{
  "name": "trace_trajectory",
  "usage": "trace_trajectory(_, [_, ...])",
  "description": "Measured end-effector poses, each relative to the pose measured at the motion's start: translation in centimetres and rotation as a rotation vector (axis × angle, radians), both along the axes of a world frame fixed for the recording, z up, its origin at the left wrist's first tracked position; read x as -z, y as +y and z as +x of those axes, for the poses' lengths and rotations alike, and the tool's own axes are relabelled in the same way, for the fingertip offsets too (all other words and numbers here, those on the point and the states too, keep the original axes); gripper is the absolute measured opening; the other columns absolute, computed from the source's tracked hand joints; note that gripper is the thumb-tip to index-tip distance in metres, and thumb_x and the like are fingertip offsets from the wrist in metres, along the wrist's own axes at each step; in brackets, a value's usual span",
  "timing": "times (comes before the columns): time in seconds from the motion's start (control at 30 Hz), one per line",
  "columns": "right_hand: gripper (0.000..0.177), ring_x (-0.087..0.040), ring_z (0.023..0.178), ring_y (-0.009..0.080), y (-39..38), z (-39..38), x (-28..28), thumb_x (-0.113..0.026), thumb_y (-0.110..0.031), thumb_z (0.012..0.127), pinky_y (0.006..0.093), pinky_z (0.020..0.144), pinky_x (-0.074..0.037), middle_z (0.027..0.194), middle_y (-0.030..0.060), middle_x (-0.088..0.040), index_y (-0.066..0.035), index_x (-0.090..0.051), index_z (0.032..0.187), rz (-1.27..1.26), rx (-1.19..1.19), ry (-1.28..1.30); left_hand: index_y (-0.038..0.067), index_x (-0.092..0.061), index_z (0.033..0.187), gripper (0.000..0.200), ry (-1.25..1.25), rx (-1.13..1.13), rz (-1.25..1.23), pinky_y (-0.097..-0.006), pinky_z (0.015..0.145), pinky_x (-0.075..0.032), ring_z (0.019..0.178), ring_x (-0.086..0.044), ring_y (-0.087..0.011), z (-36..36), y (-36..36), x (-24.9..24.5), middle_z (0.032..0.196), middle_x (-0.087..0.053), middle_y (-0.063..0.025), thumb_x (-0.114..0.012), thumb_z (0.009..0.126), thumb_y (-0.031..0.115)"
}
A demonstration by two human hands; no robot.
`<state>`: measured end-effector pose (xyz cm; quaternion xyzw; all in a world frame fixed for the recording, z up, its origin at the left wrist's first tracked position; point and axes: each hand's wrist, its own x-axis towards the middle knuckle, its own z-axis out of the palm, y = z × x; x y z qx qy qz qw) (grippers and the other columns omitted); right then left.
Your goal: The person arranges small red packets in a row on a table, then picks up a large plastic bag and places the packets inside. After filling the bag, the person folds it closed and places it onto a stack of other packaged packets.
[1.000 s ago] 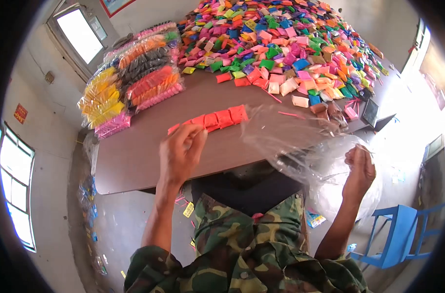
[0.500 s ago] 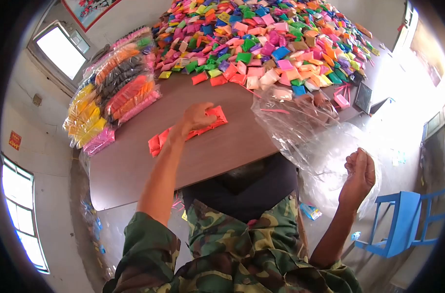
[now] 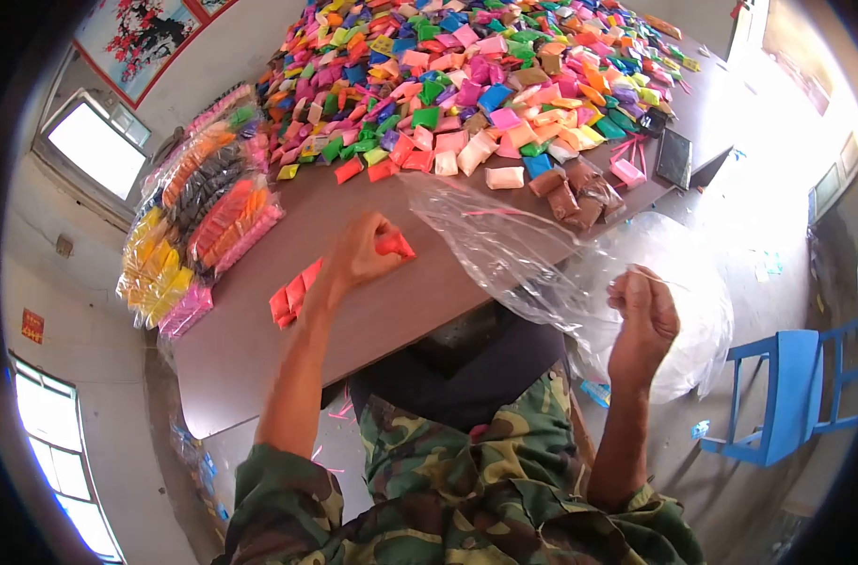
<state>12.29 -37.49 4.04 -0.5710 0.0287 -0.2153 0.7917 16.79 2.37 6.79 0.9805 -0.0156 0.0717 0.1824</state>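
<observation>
Left hand (image 3: 363, 252), centre of the frame: fingers curled round the right end of the red packets (image 3: 394, 246). Exact fingertip contact is partly hidden. The red packets lie as a row on the table (image 3: 231, 372); the left wrist and forearm cover the middle of the row, and its left end shows just beside the forearm, left of centre.

Right hand (image 3: 647, 306), right of centre: thumb and fingers pressed together, pinching the clear bag (image 3: 490, 247). The bag extends from these fingers toward the upper left, across the table's near edge; its far end is near the left hand. Behind the right hand, to the right of the table, is a white sack (image 3: 700, 315).

A pile of coloured packets (image 3: 424, 118) occupies the top of the frame. Brown packets (image 3: 562, 201) lie at the pile's near edge, upper right. Right of these is a dark tray (image 3: 674, 158). Bagged packets (image 3: 208, 212) are stacked on the table, upper left.

A blue chair (image 3: 794, 395) stands on the floor, lower right. A picture (image 3: 142, 42) hangs on the wall, upper left; a window (image 3: 66, 461) is at lower left. The camouflage jacket (image 3: 448, 494) fills the bottom centre.
</observation>
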Motion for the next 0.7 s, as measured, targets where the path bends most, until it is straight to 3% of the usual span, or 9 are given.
trace_trajectory(0.1, [0.017, -0.063, 0.082, 0.011, 2.2, -0.1, -0.2, -0.067, -0.006, 0.106, 0.0263, 0.074, -0.051, 0.093, 0.0057, -0.073, 0.008, -0.074, 0.115, 0.042, -0.07, -0.047, 0.002, -0.067, 0.117, 0.047, -0.081, -0.011, -0.221, -0.0368, 0.088, -0.057, 0.099, -0.072, -0.0245, -3.3, -1.4, -1.0, 0.106, -0.073, -0.0146, -0.087, 0.078, 0.02])
trace_trajectory(0.17, [0.016, -0.066, 0.086, 0.0105, 3.5, 0.2, 0.2, -0.069, -0.004, 0.105, 0.0254, 0.078, -0.054, 0.095, 0.0062, -0.073, 0.007, -0.074, 0.115, 0.042, -0.104, -0.109, 0.002, -0.067, 0.118, 0.045, -0.089, -0.038, -0.301, -0.0328, 0.084, -0.057, 0.095, -0.071, -0.0191, -6.4, -3.5, -5.4, 0.102, -0.072, -0.011, -0.088, 0.081, 0.017])
trace_trajectory(0.27, [0.015, -0.066, 0.092, 0.0092, 6.0, 0.4, 0.4, -0.071, -0.003, 0.105, 0.0243, 0.084, -0.054, 0.1, 0.0051, -0.074, 0.006, -0.074, 0.116, 0.053, -0.124, -0.095, 0.003, -0.066, 0.12, 0.045, -0.034, -0.057, -0.682, -0.0313, 0.081, -0.057, 0.092, -0.07, -0.0153, -9.4, -6.5, -9.7, 0.101, -0.072, -0.0077, -0.089, 0.082, 0.014])
trace_trajectory(0.37, [0.017, -0.066, 0.095, 0.0079, 9.0, 1.2, 1.3, -0.071, -0.002, 0.104, 0.0228, 0.087, -0.053, 0.104, 0.0032, -0.074, 0.005, -0.073, 0.119, 0.096, -0.127, -0.175, 0.006, -0.066, 0.123, 0.049, -0.107, -0.002, -0.718, -0.0308, 0.083, -0.057, 0.095, -0.067, -0.013, -9.8, -8.5, -10.5, 0.102, -0.072, -0.0068, -0.091, 0.081, 0.012])
trace_trajectory(0.5, [0.018, -0.064, 0.094, 0.005, 11.7, 1.1, 0.7, -0.072, -0.001, 0.103, 0.0203, 0.086, -0.05, 0.106, -0.0003, -0.073, 0.003, -0.073, 0.121, 0.127, -0.159, -0.235, 0.004, -0.066, 0.121, 0.05, -0.244, 0.012, -0.382, -0.0345, 0.085, -0.057, 0.093, -0.069, -0.0172, -7.7, -9.8, -8.7, 0.1, -0.072, -0.0081, -0.091, 0.08, 0.017])
trace_trajectory(0.6, [0.016, -0.059, 0.088, 0.0028, 12.7, 0.6, 0.7, -0.072, 0.0, 0.103, 0.0188, 0.078, -0.046, 0.106, -0.0009, -0.072, 0.001, -0.074, 0.118, 0.056, -0.128, -0.253, 0.003, -0.066, 0.12, 0.05, -0.08, -0.009, -0.311, -0.0373, 0.088, -0.057, 0.096, -0.071, -0.0216, -6.5, -9.9, -6.7, 0.102, -0.073, -0.011, -0.09, 0.08, 0.019])
trace_trajectory(0.7, [0.014, -0.056, 0.084, 0.0017, 12.8, 0.2, 1.0, -0.072, 0.0, 0.102, 0.018, 0.071, -0.044, 0.107, 0.0001, -0.073, 0.0, -0.074, 0.116, -0.018, -0.058, -0.288, 0.003, -0.065, 0.118, 0.049, 0.042, 0.04, -0.187, -0.0428, 0.091, -0.057, 0.105, -0.074, -0.0333, -6.5, -10.7, -6.7, 0.109, -0.075, -0.0185, -0.089, 0.08, 0.022])
